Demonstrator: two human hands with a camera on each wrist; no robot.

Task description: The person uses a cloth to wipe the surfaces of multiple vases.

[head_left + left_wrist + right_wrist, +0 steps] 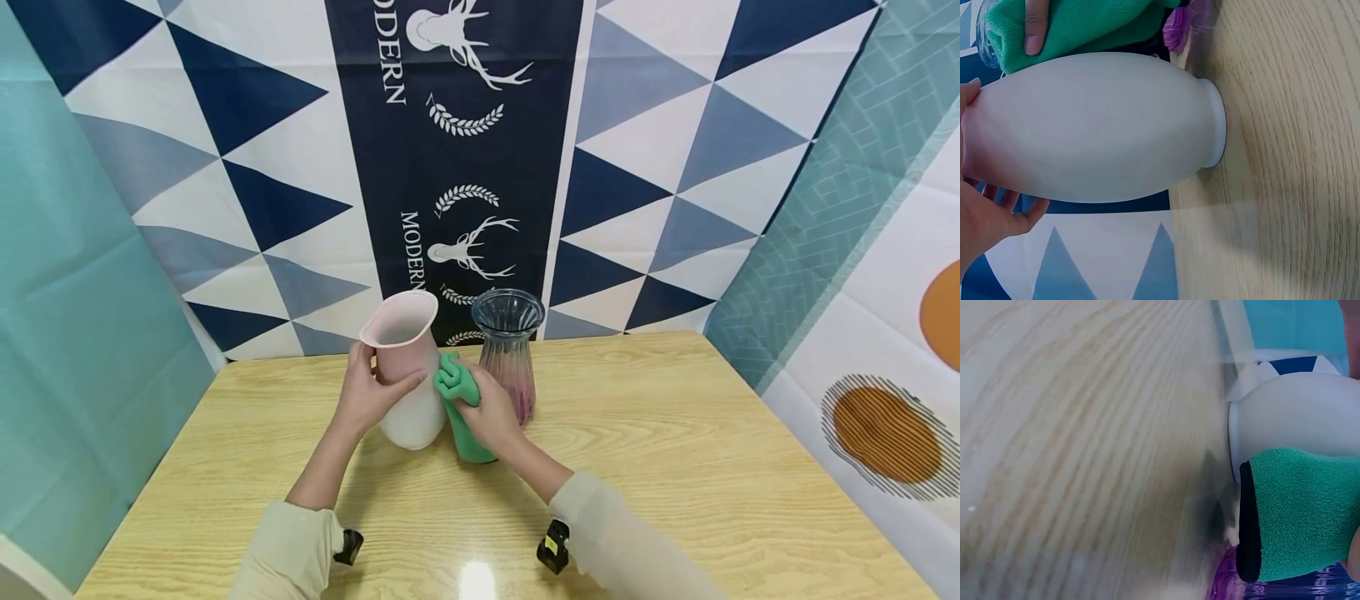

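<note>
A pink-and-white vase [412, 408] with a wavy rim stands on the table. My left hand [369, 394] grips it around its pink neck, thumb across the front. In my right hand [491, 408] is a bunched green cloth [467, 429], held against the vase's right side; its lower end hangs down beside the vase. The left wrist view shows the vase's white body [1104, 128] and its narrow foot near the tabletop. A dark edge trims the cloth [1304, 512] in the right wrist view.
Just right of the cloth stands a ribbed glass vase [507, 333], blue-grey at the top and purple at the base. The wooden table [637, 467] backs onto a patterned curtain [285, 192]. Another hanging sheet [855, 333] borders the right side.
</note>
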